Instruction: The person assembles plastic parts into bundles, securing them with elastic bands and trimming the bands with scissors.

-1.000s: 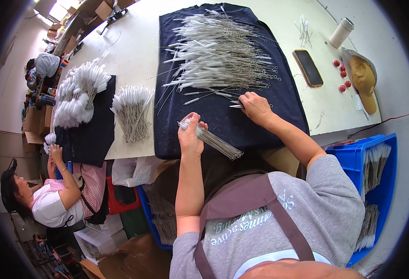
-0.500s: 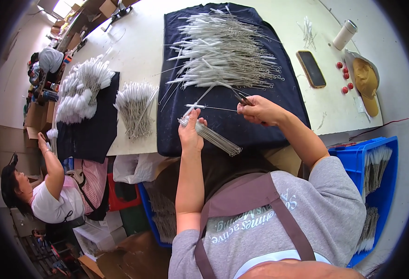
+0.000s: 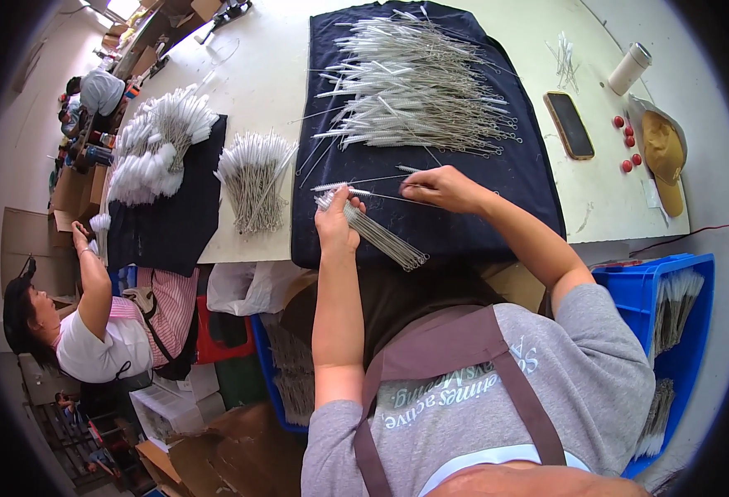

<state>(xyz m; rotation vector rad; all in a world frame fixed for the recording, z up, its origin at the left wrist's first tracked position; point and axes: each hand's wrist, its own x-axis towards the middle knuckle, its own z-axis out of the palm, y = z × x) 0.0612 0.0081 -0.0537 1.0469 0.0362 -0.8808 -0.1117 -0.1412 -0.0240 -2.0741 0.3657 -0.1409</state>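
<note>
My left hand [image 3: 337, 222] is closed around a bundle of thin wire brushes [image 3: 387, 241], white bristles up by the thumb and looped wire stems slanting down to the right. Two single brushes lie crosswise above that thumb, one of them a white-bristled brush [image 3: 331, 186]. My right hand [image 3: 443, 189] is closed, its fingertips pinching a wire stem that runs to the left hand. The tip of a slim dark tool [image 3: 408, 169] shows beside its fingers; the rest is hidden. Beyond both hands lies a large pile of brushes [image 3: 422, 91] on a dark cloth [image 3: 497, 219].
Left on the table are a brush stack [image 3: 252, 186] and a heap of white-tipped brushes [image 3: 161, 153]. At right lie a phone [image 3: 569, 125], a bottle [image 3: 629, 69], red balls [image 3: 627, 141] and a cap [image 3: 661, 157]. A blue crate [image 3: 621, 286] stands below. A co-worker [image 3: 103, 323] works at left.
My right hand has shifted slightly left and now pinches nearer the left hand. The dark tool shows less than before. The whole view has shifted a little.
</note>
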